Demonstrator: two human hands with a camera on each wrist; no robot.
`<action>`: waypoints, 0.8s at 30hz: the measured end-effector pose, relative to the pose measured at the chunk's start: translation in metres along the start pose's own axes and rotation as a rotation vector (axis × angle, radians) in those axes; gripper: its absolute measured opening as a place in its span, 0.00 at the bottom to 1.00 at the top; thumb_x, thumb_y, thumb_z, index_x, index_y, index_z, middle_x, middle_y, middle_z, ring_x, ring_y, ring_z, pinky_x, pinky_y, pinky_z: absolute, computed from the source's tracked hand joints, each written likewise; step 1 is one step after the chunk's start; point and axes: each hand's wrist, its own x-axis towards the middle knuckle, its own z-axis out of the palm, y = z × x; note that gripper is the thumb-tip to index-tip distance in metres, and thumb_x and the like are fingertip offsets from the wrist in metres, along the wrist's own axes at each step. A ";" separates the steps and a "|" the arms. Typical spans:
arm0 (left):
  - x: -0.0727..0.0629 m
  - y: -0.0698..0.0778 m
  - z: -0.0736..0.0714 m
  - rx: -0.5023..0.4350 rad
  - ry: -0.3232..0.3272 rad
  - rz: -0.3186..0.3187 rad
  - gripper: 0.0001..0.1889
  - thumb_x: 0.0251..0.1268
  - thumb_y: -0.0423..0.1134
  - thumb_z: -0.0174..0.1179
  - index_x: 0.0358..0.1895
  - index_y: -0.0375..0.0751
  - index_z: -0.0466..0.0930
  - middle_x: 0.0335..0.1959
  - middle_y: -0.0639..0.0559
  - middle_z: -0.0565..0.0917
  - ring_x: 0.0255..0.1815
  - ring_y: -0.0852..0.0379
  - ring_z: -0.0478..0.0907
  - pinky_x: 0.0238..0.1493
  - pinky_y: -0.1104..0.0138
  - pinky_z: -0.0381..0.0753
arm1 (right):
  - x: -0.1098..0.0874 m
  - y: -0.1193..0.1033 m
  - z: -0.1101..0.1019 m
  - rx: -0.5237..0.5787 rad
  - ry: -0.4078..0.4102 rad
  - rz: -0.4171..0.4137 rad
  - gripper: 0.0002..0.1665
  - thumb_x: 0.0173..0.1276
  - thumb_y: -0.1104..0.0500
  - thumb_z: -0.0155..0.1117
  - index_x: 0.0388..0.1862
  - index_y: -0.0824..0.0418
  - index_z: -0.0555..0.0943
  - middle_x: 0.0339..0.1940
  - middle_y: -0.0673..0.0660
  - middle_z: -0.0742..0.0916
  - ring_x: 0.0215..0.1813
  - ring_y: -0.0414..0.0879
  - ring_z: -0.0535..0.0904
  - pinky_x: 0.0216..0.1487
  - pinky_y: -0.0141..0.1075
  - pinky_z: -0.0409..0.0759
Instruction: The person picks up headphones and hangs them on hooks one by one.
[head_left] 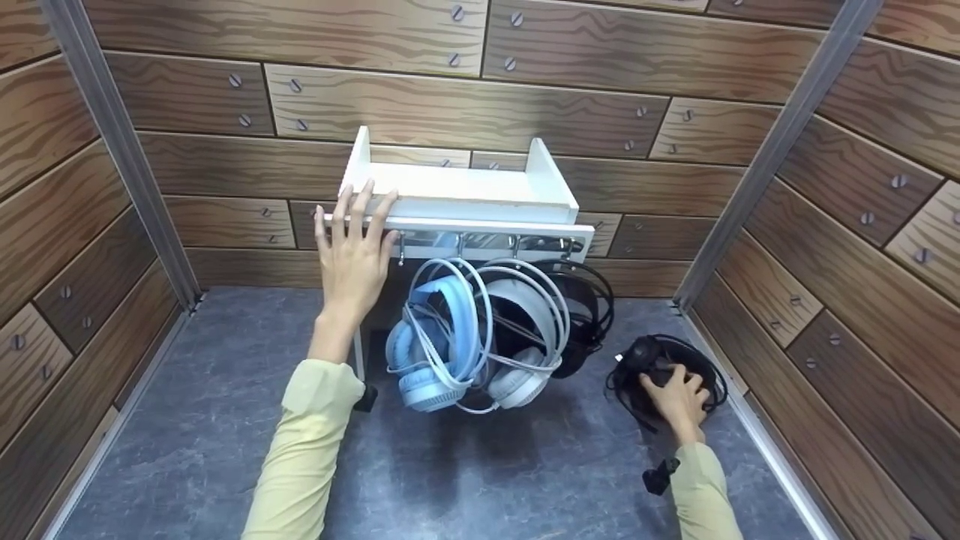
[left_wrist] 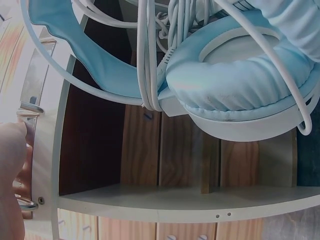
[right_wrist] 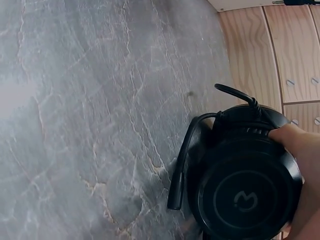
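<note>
Nearest, 4 o'clock: black headset [head_left: 643, 352] on grey surface [head_left: 480, 487], gripped by curled fingers and thumb of right hand [head_left: 679, 401]. Pale M-like emblem [right_wrist: 245, 201] noted on ear cup. Mid-view: blue headset [head_left: 466, 322], white headset [head_left: 519, 384] hung. Farther, 9 o'clock: left hand [head_left: 351, 270] rested, fingers straight, spread, no grip seen, on white rack [head_left: 450, 182].

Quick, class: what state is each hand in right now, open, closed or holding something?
Left hand: open, fingers spread against the white rack.
Right hand: closed, holding the black headset.
</note>
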 end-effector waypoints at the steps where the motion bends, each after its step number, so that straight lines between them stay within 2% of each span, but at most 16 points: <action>1: 0.000 0.000 0.000 -0.001 -0.002 0.000 0.27 0.81 0.52 0.45 0.79 0.65 0.58 0.82 0.55 0.54 0.83 0.49 0.43 0.80 0.44 0.31 | -0.001 0.001 0.000 -0.001 -0.001 -0.002 0.45 0.70 0.41 0.61 0.74 0.64 0.58 0.72 0.79 0.55 0.71 0.80 0.49 0.63 0.76 0.58; 8: 0.000 0.001 -0.001 0.002 -0.002 -0.001 0.27 0.81 0.53 0.45 0.79 0.65 0.58 0.82 0.55 0.54 0.83 0.49 0.43 0.80 0.44 0.32 | -0.008 0.002 -0.001 -0.008 -0.011 -0.026 0.45 0.69 0.41 0.62 0.74 0.64 0.59 0.72 0.78 0.55 0.72 0.80 0.49 0.64 0.75 0.58; 14: 0.000 0.001 -0.001 0.006 -0.012 -0.003 0.27 0.81 0.55 0.41 0.79 0.66 0.57 0.82 0.56 0.54 0.83 0.49 0.43 0.80 0.43 0.33 | -0.016 0.003 -0.002 -0.012 -0.036 -0.040 0.44 0.70 0.41 0.62 0.74 0.63 0.59 0.73 0.77 0.55 0.72 0.79 0.49 0.63 0.76 0.60; 24: 0.000 0.000 -0.001 -0.012 -0.021 -0.006 0.27 0.82 0.55 0.41 0.79 0.65 0.56 0.82 0.55 0.53 0.83 0.49 0.42 0.80 0.47 0.27 | -0.026 0.003 0.002 -0.004 -0.029 -0.089 0.42 0.69 0.43 0.63 0.72 0.63 0.61 0.71 0.76 0.57 0.71 0.79 0.50 0.62 0.73 0.63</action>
